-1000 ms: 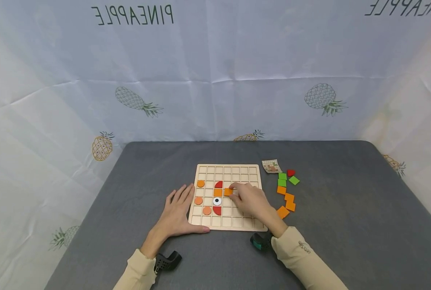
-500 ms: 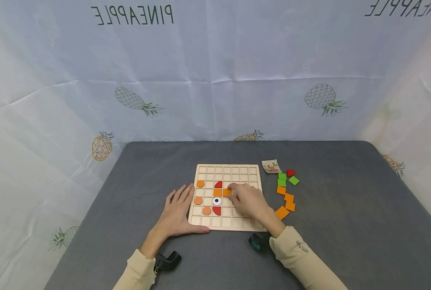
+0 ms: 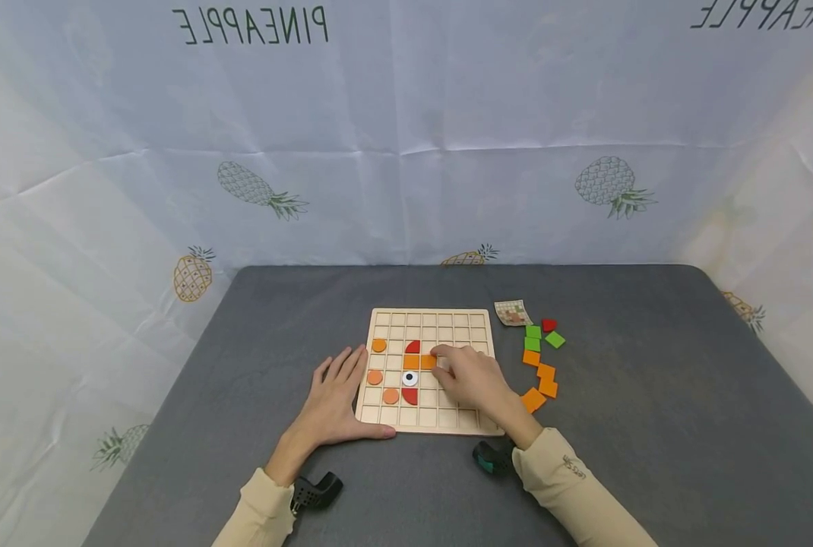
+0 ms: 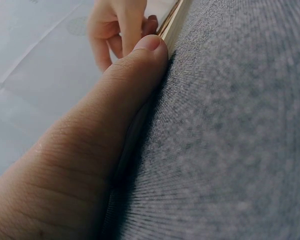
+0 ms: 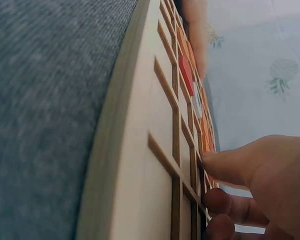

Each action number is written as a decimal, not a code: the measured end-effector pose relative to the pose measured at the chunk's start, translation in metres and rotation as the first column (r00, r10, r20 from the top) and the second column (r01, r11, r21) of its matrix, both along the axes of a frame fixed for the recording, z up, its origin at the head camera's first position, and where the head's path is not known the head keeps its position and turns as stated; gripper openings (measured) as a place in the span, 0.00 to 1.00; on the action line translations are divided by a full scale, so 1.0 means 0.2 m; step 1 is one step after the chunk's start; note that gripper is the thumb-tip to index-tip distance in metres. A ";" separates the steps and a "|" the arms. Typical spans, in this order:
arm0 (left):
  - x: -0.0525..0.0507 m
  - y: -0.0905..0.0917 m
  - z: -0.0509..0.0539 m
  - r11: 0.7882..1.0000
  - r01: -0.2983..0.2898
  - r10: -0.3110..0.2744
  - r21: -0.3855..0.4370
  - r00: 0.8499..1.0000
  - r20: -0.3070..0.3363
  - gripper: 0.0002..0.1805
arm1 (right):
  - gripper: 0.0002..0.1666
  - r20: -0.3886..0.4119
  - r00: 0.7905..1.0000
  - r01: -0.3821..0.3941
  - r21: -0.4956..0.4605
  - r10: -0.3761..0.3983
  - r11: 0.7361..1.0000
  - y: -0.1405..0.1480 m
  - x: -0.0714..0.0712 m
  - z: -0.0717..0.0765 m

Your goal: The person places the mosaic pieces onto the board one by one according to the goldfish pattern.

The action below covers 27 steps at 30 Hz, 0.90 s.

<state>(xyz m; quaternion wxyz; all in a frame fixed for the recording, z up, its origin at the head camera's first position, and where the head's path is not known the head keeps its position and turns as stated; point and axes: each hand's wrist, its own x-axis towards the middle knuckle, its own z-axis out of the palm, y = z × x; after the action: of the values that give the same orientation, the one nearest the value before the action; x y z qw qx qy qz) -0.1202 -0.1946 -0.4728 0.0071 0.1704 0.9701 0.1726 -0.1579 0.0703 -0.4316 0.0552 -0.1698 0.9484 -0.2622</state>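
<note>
A pale wooden grid board [image 3: 461, 319] lies on the grey table. My left hand [image 3: 334, 403] is spread at its left side, fingers along the left edge and thumb at the near left corner. My right hand [image 3: 475, 376] is over the board's right half, thumb and index finger pinching the right side of an orange square tile [image 3: 428, 362]. That tile lies beside another orange square tile [image 3: 411, 362]. Above and below are red quarter-round tiles, with a white eye disc [image 3: 409, 378] between. Several orange discs [image 3: 390, 396] sit in cells to the left.
Right of the board, several orange square tiles [image 3: 546, 372] and green square tiles [image 3: 533, 344] lie loose, with a red tile [image 3: 548, 325]. A small printed pattern card [image 3: 513, 312] lies by the board's far right corner. A pineapple-print cloth [image 3: 406, 190] hangs behind the table.
The orange square tile in my right hand has shifted slightly left and now lies against the other orange square. My left hand has stayed put.
</note>
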 end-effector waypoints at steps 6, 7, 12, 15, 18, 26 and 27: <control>0.00 0.00 0.01 1.000 0.000 0.000 0.002 1.000 -0.008 0.77 | 0.21 0.009 1.000 0.011 0.001 -0.011 1.000 0.05 0.01 0.02; 0.00 0.00 0.01 1.000 0.001 -0.001 -0.001 1.000 -0.009 0.77 | 0.21 0.009 1.000 0.012 -0.001 -0.012 1.000 0.06 0.01 0.02; 0.00 0.00 0.01 1.000 0.004 -0.004 0.004 1.000 -0.002 0.76 | 0.21 0.021 1.000 0.014 -0.033 -0.013 0.999 0.14 0.03 0.02; 0.00 0.00 0.01 1.000 0.004 -0.004 0.012 1.000 -0.004 0.76 | 0.20 0.017 1.000 -0.002 -0.056 0.003 0.998 0.21 0.05 0.02; 0.01 0.00 0.01 1.000 0.002 -0.002 0.011 1.000 -0.003 0.76 | 0.19 0.006 1.000 -0.022 -0.074 0.022 0.997 0.28 0.09 0.01; 0.00 0.00 0.01 1.000 0.006 -0.006 0.011 1.000 -0.007 0.76 | 0.16 -0.027 1.000 0.010 -0.051 -0.012 0.999 0.45 0.17 0.02; 0.00 0.00 0.01 1.000 0.006 -0.006 0.012 1.000 -0.008 0.76 | 0.16 -0.031 0.999 0.017 -0.045 -0.019 0.999 0.47 0.18 0.03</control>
<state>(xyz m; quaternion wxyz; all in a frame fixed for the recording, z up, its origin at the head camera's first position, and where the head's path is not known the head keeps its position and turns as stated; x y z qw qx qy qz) -0.1196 -0.1946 -0.4716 0.0029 0.1741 0.9686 0.1775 -0.1223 0.1643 -0.4258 0.0342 -0.1666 0.9444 -0.2814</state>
